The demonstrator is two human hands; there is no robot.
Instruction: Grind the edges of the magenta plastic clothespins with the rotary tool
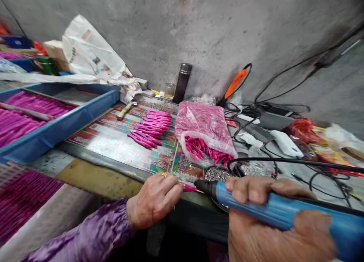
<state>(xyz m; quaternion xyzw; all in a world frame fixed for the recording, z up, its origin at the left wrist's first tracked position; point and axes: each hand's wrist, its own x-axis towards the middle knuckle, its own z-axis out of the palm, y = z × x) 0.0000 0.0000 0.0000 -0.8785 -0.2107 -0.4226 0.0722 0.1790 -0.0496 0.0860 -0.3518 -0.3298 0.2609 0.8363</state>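
Observation:
My left hand [155, 199], with a gold ring on one finger, pinches a small magenta plastic piece [189, 187]. That piece's end meets the black tip of a blue electric hand tool [256, 205], which my right hand [273, 216] grips around the body. A black cord runs from the tool's rear. Just beyond the tip lies a round dish of small metal pieces [216, 174], partly hidden by the tool. A neat row of magenta parts [150, 125] rests on a printed mat [113, 144] to the left.
A clear bag of magenta parts [201, 131] sits on the bench. A blue tray [57, 129] of magenta parts stands at left, and more fill a bin [25, 201] below it. A dark flask [181, 83], a wooden-handled tool [124, 111], tangled black cables [295, 165] and crumpled paper [91, 49] lie around, against a concrete wall [182, 30].

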